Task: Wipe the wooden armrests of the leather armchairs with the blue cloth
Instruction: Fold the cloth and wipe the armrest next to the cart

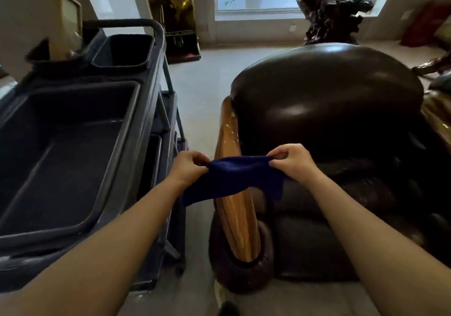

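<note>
A dark brown leather armchair point(327, 96) fills the right half of the view, its back toward me. Its glossy light-wood armrest point(238, 220) runs along the chair's left side, from near the backrest down to a rounded leather end. I hold the blue cloth point(234, 179) stretched between both hands just above that armrest. My left hand point(189, 167) pinches the cloth's left corner and my right hand point(291, 160) pinches its right corner. The cloth hangs over the middle of the armrest and hides part of it.
A dark grey cleaning cart point(80, 145) with deep tubs stands close on the left, leaving a narrow strip of pale floor point(200, 91) between it and the chair. A dark carved wood sculpture point(329, 10) and a window stand behind the chair.
</note>
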`<state>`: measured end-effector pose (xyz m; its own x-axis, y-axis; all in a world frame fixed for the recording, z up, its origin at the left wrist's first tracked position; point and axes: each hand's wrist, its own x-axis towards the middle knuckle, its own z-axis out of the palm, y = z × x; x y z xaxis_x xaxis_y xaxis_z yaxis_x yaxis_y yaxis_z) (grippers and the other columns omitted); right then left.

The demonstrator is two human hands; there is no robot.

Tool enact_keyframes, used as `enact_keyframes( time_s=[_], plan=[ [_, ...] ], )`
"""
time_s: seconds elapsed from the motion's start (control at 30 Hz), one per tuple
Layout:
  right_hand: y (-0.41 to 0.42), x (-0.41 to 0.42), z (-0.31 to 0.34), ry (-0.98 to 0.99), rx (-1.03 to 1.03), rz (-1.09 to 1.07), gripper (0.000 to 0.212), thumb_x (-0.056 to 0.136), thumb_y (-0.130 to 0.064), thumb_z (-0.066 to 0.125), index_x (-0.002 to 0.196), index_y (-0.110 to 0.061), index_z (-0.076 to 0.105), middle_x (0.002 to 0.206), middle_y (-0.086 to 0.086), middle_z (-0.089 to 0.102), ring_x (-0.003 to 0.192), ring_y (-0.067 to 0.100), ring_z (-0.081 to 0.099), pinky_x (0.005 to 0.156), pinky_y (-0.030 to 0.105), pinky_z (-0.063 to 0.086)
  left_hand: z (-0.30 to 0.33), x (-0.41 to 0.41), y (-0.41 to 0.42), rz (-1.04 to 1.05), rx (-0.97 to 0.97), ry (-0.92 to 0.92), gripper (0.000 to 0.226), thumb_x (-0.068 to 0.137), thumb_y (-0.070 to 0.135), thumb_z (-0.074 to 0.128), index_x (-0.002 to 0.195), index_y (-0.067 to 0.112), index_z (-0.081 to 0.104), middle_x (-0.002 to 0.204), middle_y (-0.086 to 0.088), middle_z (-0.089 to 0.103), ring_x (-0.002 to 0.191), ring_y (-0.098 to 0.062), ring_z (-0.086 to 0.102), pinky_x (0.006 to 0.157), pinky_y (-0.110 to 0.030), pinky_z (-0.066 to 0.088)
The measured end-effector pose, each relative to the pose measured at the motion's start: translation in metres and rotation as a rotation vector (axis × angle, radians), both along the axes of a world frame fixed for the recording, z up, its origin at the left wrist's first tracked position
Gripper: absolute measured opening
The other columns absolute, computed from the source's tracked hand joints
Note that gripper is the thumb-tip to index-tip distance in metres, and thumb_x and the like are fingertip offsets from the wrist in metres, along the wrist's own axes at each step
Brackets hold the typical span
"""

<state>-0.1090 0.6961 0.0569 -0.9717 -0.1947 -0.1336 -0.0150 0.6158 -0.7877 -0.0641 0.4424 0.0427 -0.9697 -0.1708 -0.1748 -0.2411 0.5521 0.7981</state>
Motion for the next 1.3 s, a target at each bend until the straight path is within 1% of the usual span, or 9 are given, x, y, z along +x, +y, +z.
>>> enact_keyframes(
  time_s=[0.23,0.6,0.7,0.77,0.8,0.87,0.97,1.1,1.3],
  plan=[
    [0.01,-0.069,-0.11,-0.136,0.004,0.022,0.022,0.078,-0.011,0.068,0.082,-0.032,0.063,0.084,-0.007,0.067,0.081,0.006,0.065,0.067,0.025,0.055,-0.102,-0.068,0.008,-0.003,-0.017,-0.117,0.02,0.076,-0.004,0.061,0.09,0.009,0.067,0.084,-0.002,0.065,0.088,-0.019,0.063,0.079,-0.028,0.049],
    [-0.004,-0.158,-0.254,-0.211,0.026,0.082,0.029,0.081,-0.01,0.064,0.08,-0.038,0.057,0.086,-0.011,0.06,0.085,0.006,0.059,0.06,0.016,0.044,-0.231,-0.14,0.004,-0.004,-0.139,-0.194,0.028,0.079,-0.006,0.054,0.092,0.016,0.066,0.093,0.001,0.064,0.094,-0.014,0.059,0.081,-0.024,0.044],
    [-0.008,-0.159,-0.271,-0.189,-0.016,0.062,0.029,0.082,-0.01,0.062,0.083,-0.038,0.055,0.093,-0.012,0.057,0.091,0.009,0.058,0.064,0.016,0.045,-0.247,-0.146,0.003,-0.007,-0.168,-0.16,0.029,0.079,-0.001,0.054,0.098,0.018,0.064,0.099,0.0,0.064,0.1,-0.017,0.059,0.088,-0.03,0.046],
    [-0.013,-0.156,-0.28,-0.077,0.025,-0.015,0.025,0.082,-0.015,0.063,0.099,-0.032,0.057,0.108,-0.007,0.055,0.106,0.014,0.054,0.079,0.02,0.044,-0.255,-0.148,0.01,0.04,-0.241,-0.057,0.03,0.082,0.007,0.054,0.109,0.018,0.06,0.114,-0.003,0.062,0.11,-0.02,0.056,0.1,-0.042,0.042],
    [-0.017,-0.153,-0.284,0.01,0.083,-0.093,0.033,0.082,-0.021,0.063,0.113,-0.028,0.054,0.121,-0.002,0.051,0.118,0.018,0.047,0.091,0.027,0.042,-0.258,-0.149,0.016,0.064,-0.315,0.006,0.036,0.085,0.013,0.052,0.12,0.018,0.054,0.129,-0.002,0.055,0.122,-0.02,0.049,0.108,-0.049,0.033],
    [-0.03,-0.14,-0.29,0.16,0.163,-0.258,0.058,0.085,-0.035,0.055,0.137,-0.025,0.033,0.147,0.004,0.032,0.137,0.021,0.024,0.11,0.042,0.023,-0.263,-0.148,0.034,0.086,-0.467,0.107,0.051,0.092,0.029,0.036,0.141,0.022,0.027,0.152,0.005,0.019,0.142,-0.015,0.017,0.116,-0.051,0.007],
    [-0.057,-0.119,-0.3,0.22,0.151,-0.258,0.069,0.089,-0.05,0.03,0.145,-0.03,-0.005,0.157,0.001,-0.005,0.143,0.015,-0.007,0.114,0.044,0.001,-0.276,-0.145,0.06,0.054,-0.549,0.144,0.058,0.091,0.038,0.015,0.144,0.026,-0.007,0.153,0.007,-0.011,0.143,-0.011,-0.012,0.114,-0.044,-0.008],
    [-0.079,-0.128,-0.33,0.185,0.19,-0.122,0.07,0.088,-0.057,0.016,0.14,-0.029,-0.023,0.152,-0.004,-0.025,0.14,0.009,-0.021,0.116,0.04,-0.005,-0.309,-0.151,0.069,-0.019,-0.599,0.043,0.059,0.09,0.041,0.006,0.142,0.022,-0.016,0.152,0.004,-0.021,0.141,-0.011,-0.019,0.117,-0.05,-0.004],
    [-0.09,-0.155,-0.356,0.189,0.184,-0.074,0.077,0.088,-0.06,0.022,0.143,-0.025,-0.018,0.154,-0.002,-0.02,0.141,0.009,-0.017,0.115,0.034,0.003,-0.328,-0.171,0.07,0.041,-0.692,0.067,0.058,0.093,0.033,0.019,0.146,0.013,0.003,0.156,-0.005,0.005,0.143,-0.021,0.005,0.113,-0.05,0.01]
  ],
)
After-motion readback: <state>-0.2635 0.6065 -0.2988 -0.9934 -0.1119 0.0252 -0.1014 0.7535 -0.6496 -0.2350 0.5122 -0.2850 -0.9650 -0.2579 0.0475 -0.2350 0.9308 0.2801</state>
